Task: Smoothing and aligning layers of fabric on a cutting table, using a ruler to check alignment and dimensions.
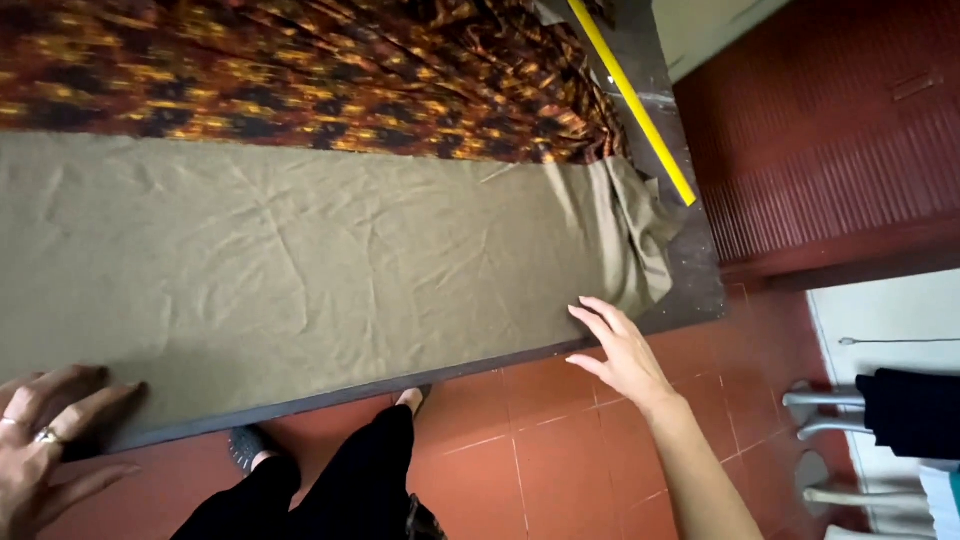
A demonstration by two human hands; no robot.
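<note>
An olive-green cloth (300,260) lies spread and wrinkled over a dark table (700,290). My left hand (45,440), with rings on a finger, rests flat at the cloth's near left edge, fingers apart. Fingers spread, my right hand (620,350) hovers at the near right edge of the table, its fingertips beside the cloth's edge. Neither hand holds anything. A brown and orange patterned fabric (300,70) lies bunched along the far side of the table.
A long yellow ruler (635,105) lies slanted at the table's far right. A dark red cabinet (830,140) stands to the right. Red floor tiles (560,450) lie below. My black trousers and feet (340,480) show by the table. Metal chair legs (820,410) stand at right.
</note>
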